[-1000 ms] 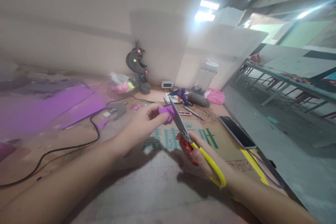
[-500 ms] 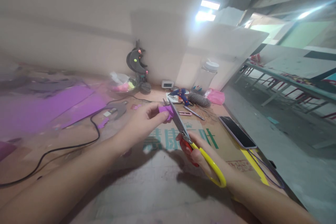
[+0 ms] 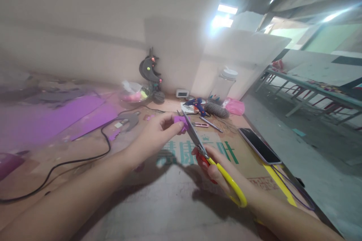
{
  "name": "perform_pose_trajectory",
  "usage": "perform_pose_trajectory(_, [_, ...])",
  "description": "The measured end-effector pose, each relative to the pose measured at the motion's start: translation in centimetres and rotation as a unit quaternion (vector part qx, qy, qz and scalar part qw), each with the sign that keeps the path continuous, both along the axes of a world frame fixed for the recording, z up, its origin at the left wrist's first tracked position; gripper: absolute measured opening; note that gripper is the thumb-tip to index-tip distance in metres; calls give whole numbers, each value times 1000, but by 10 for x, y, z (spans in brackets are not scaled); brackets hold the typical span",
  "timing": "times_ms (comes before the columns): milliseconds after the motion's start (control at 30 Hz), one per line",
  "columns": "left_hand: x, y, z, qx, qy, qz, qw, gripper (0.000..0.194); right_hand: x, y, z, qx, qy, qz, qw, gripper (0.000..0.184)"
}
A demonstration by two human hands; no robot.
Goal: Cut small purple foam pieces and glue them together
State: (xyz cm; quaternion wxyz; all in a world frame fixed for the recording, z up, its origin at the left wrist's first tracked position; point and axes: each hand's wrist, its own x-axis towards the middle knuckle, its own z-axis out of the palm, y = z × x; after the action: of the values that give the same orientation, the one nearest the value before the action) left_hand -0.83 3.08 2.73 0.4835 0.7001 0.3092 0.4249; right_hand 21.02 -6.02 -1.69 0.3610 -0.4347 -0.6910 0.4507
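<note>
My left hand pinches a small purple foam piece between thumb and fingers, held above the cardboard-covered table. My right hand grips scissors with red and yellow handles. Their steel blades point up and away, and the foam piece sits between them near the tips. Both forearms reach in from the bottom edge.
Purple foam sheets lie at the left, crossed by a black cable. A phone rests near the right table edge. At the back stand a blue glue gun, twine, a jar, a black moon ornament.
The view has shifted slightly, so everything sits a little lower and to the right. The scissors stay on the purple piece; the hands hold much the same pose.
</note>
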Motion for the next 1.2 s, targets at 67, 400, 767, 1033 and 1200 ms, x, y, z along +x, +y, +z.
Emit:
perform_pose_trajectory(67, [0,0,0,-2,-4,4,1000,18,-1,0,2,-4,-9,-2,1000,80])
perform_pose_trajectory(400, [0,-3,0,3,15,-3,1000,18,-3,-8,6,-30,41,37,998,71])
perform_pose_trajectory(767, [2,-6,-3,1,25,-19,1000,16,0,-7,2,-32,63,70,995,68])
perform_pose_trajectory(1033, [2,-7,-1,-17,21,-20,999,15,-1,-8,10,-35,38,66,997,70])
perform_pose_trajectory(1200, [0,-5,-1,-18,32,-19,999,16,-1,-7,11,-58,42,67,995,72])
